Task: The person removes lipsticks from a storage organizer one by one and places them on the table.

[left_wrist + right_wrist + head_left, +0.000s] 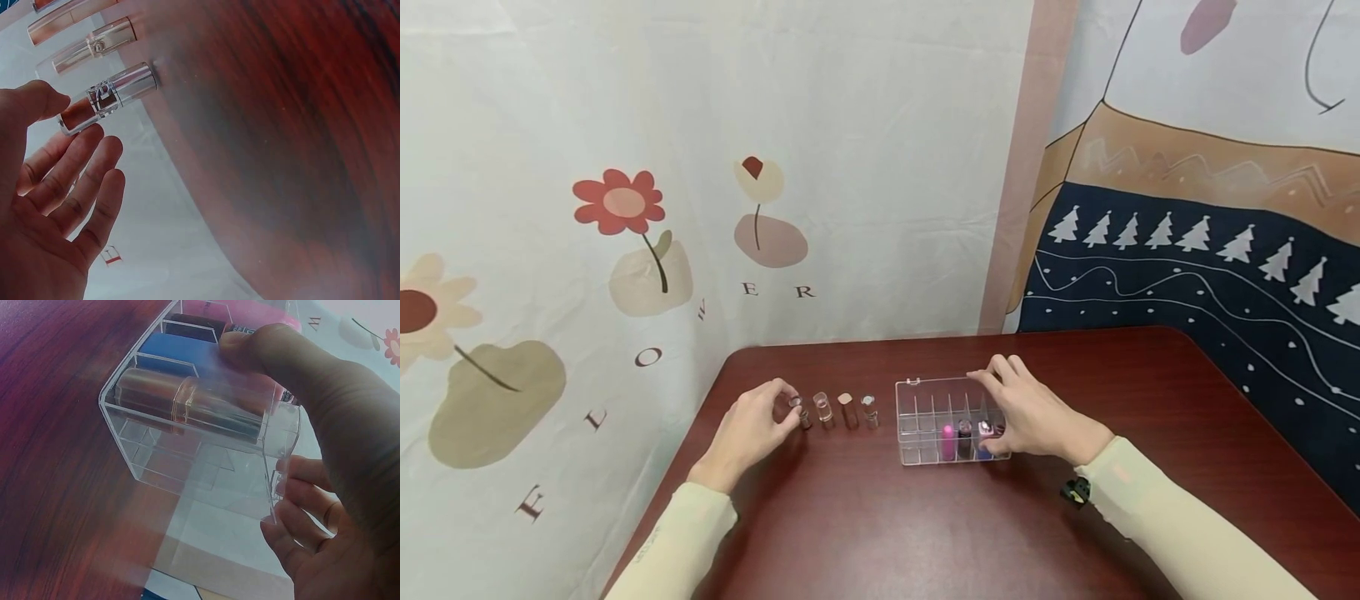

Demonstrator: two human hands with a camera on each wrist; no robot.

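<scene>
At the left end of a row of lipstick tubes, my left hand [752, 427] pinches the top of a clear-and-silver lipstick [109, 99] between thumb and fingers. That tube stands on the table; the remaining fingers are loosely spread. My right hand [1030, 414] grips the right end of a clear divided organizer box [917, 457], thumb at the front and fingers behind. Inside its front row are a pink tube [948, 443], a dark tube [965, 440], a blue tube with a pinkish top [172, 353], and a brownish clear-capped lipstick [150, 394] at the right end.
Between the left hand and the box stand a clear tube [823, 410], a brown tube [848, 411] and a silver-topped tube [869, 411]. The dark red table [865, 533] meets a printed cloth [880, 167] behind and a navy one [1150, 275] at right.
</scene>
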